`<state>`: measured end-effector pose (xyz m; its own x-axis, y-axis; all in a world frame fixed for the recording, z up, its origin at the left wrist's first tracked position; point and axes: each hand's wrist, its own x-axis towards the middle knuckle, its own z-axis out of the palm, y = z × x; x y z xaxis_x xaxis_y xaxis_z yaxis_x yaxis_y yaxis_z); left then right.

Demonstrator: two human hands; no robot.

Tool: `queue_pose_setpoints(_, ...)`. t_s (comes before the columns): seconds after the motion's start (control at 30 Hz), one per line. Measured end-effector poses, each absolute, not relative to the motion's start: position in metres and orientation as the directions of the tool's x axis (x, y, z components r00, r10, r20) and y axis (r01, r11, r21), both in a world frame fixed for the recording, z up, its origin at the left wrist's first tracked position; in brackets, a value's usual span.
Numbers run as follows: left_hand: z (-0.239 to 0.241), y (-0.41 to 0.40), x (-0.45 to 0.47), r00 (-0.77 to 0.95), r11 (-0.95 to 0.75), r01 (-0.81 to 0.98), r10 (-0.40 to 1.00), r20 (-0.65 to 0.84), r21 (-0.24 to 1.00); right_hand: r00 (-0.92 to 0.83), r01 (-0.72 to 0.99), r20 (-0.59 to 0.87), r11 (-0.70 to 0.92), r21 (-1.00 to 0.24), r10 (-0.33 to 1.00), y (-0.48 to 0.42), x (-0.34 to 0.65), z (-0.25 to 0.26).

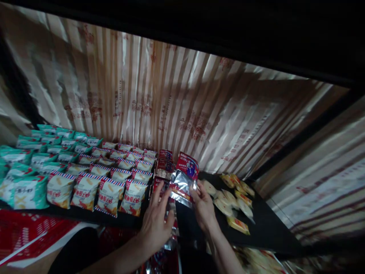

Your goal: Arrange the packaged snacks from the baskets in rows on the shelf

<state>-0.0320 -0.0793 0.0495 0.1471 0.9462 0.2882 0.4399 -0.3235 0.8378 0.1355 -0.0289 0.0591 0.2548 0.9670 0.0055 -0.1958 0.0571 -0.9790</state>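
My right hand (203, 207) pinches the right edge of a shiny silver and red snack packet (181, 184) over the black shelf. Right behind it shows a red packet with a purple picture (187, 165); I cannot tell whether that one is also held. My left hand (156, 215) is open, its fingers apart and their tips close to the silver packet's left edge. Whether they touch it is unclear. Beyond my left fingers stands a short row of dark red packets (165, 164), partly hidden by the hand.
Rows of white shrimp-snack bags (111, 196) and teal bags (31, 192) fill the shelf's left side. Loose pale and yellow packs (225, 201) lie at the right. A red basket (34, 232) sits below left. A dark upper shelf (228, 30) hangs overhead.
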Motion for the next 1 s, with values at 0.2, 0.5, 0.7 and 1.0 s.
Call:
queue_pose_setpoints(0.2, 0.058, -0.033, -0.011, 0.377, -0.448, 0.605, 0.889, 0.258, 0.659, 0.242, -0.016, -0.017, -0.013, -1.000, 0.970, 0.066, 0.132, 0.041)
queue_pose_setpoints(0.5, 0.048, 0.034, -0.001, 0.340, -0.341, 0.737, 0.933, 0.115, 0.584, 0.196, 0.306, 0.070, 0.007, -0.952, 0.978, 0.149, 0.121, 0.015)
queue_pose_setpoints(0.7, 0.041, 0.049, 0.000, 0.299, -0.307, 0.778, 0.948, 0.106, 0.548, 0.192, 0.503, 0.116, 0.003, -0.864, 0.975, 0.173, 0.123, 0.002)
queue_pose_setpoints(1.0, 0.035, 0.056, 0.003, 0.324, -0.307, 0.783, 0.944, 0.066, 0.541, 0.177, 0.842, 0.249, -0.015, -0.539, 0.952, 0.166, 0.116, 0.007)
